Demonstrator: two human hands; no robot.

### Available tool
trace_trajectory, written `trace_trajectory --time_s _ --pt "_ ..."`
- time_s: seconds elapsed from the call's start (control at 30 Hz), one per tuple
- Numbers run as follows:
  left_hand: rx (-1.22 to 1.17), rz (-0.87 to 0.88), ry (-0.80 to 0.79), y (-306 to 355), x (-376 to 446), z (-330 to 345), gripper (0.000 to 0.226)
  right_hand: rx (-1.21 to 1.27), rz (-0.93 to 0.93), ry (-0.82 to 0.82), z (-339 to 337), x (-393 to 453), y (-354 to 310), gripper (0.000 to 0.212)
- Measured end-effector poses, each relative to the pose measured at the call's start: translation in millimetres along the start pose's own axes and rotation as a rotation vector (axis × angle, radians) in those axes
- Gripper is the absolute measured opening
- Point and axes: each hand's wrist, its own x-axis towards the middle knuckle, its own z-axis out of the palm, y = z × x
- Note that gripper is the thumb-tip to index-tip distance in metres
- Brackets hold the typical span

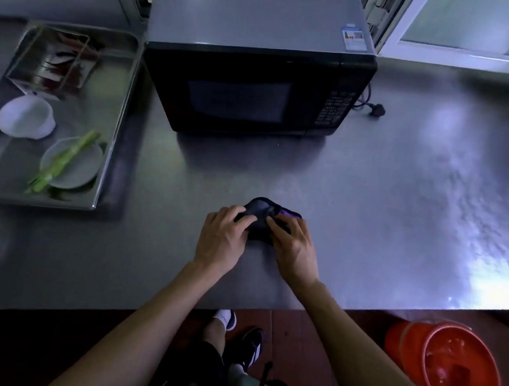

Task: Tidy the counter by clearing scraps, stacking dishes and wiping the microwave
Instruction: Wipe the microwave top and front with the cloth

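Observation:
A dark cloth (261,209) with a purple edge lies bunched on the steel counter (384,204), in front of the microwave (249,94). My left hand (221,239) grips its left side with curled fingers. My right hand (293,247) grips its right side. The microwave is black with a grey top and its door is closed. In the metal tray (123,95) at the left sit a white bowl (24,115), a grey plate (73,171) with a green vegetable stalk (62,162) across it, and a small steel tin (55,58) with red and dark scraps.
An orange bucket (447,366) stands on the floor at the lower right, below the counter's front edge. The microwave's plug (376,109) and cord lie on the counter to its right. Windows run along the back. My feet show below the counter.

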Motion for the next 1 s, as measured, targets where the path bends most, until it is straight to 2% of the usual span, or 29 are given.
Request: trace_trajectory --time_s 0.13,0.27,0.37,0.5,0.77,1.0 --pt "0.008 -0.012 -0.015 -36.5 42.0 12.1 0.036 -0.08 0.034 -0.111 17.6 51.5 4.2 0.037" --pt "0.082 0.057 -0.131 -65.9 58.6 29.7 0.038 -0.131 0.109 -0.287 36.9 69.3 10.1 0.047" --pt "0.111 0.105 -0.174 -83.6 62.5 34.5 0.043 -0.123 0.08 -0.391 51.6 69.7 15.7 0.056" --pt "0.15 0.041 -0.184 -97.9 83.3 30.9 0.049 -0.124 0.049 -0.481 67.5 98.2 18.0 0.067" --pt "0.221 -0.045 -0.158 -110.7 134.2 36.0 0.052 -0.17 -0.052 -0.514 82.6 176.6 40.3 0.068" --pt "0.21 -0.018 -0.231 -73.2 181.9 60.9 0.052 -0.206 0.082 -0.484 59.7 185.7 76.4 0.068"
